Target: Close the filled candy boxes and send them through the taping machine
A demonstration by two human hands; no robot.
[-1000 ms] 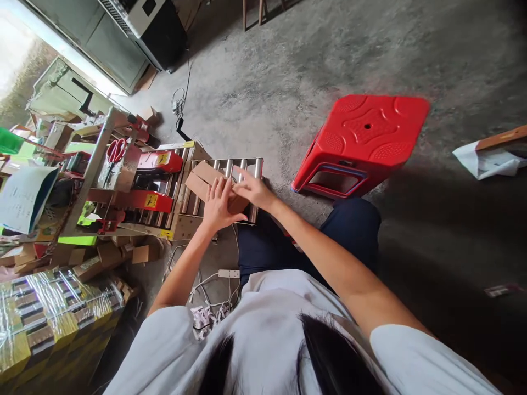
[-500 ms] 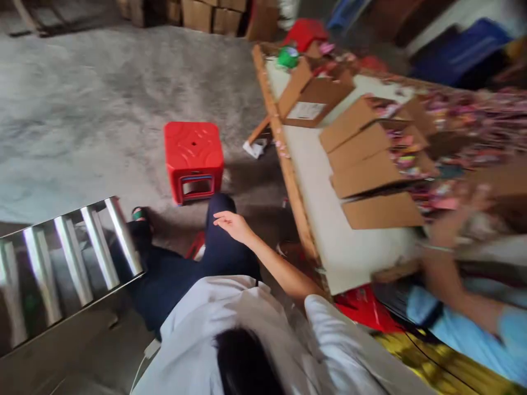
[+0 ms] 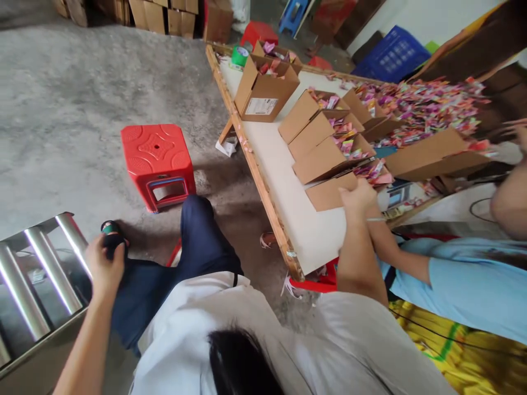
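My right hand (image 3: 359, 198) reaches over the table (image 3: 272, 159) and grips the near end of the nearest open carton (image 3: 329, 192), which holds small pink and purple packets (image 3: 375, 173). More open cartons of packets stand in a row beyond it, one of them (image 3: 302, 118) tilted beside its neighbour. On the left, my left hand (image 3: 105, 263) hangs above my thigh beside the metal roller conveyor (image 3: 49, 269); its fingers are curved apart and nothing shows between them.
A red stool (image 3: 157, 156) stands on the floor ahead. A labelled carton (image 3: 267, 93) and green tape (image 3: 239, 55) sit at the table's far end. A person in a light blue shirt (image 3: 469, 285) is close on my right, beside yellow sacks (image 3: 461, 340).
My right hand has moved from over my lap to the nearest carton and taken hold of it. My left hand has come into view. The view has shifted, with the table now further left.
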